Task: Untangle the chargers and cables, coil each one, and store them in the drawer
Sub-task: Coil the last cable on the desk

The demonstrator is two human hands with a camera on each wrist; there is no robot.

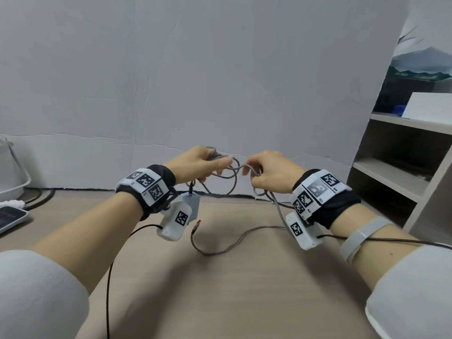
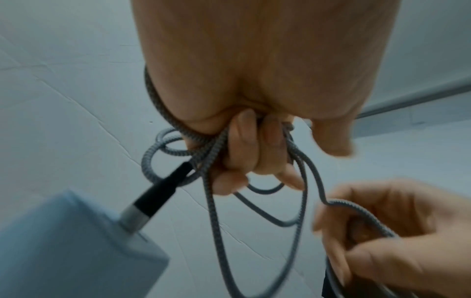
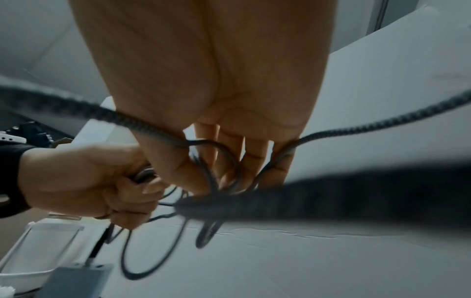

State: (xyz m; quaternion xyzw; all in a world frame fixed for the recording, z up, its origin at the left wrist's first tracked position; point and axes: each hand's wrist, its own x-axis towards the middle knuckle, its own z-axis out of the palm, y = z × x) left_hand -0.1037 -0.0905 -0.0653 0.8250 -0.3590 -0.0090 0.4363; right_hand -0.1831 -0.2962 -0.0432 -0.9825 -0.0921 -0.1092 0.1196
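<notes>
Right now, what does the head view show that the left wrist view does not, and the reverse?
Only the head view shows the red-tipped cable end lying on the tan wooden table, and the grey shelf unit to the right. Only the left wrist view shows the black plug with a silver collar seated in the pale blue charger block. Both show the left hand holding loops of grey braided cable while the right hand pinches a strand.

The braided cable [image 1: 221, 178] at frame centre is grey with a fine black-and-silver weave; its plug [image 2: 163, 191] is black with a silver collar. The boxy charger block [image 2: 71, 248] is pale blue-grey. The wooden surface [image 1: 232, 289] is light beige with faint grain.
</notes>
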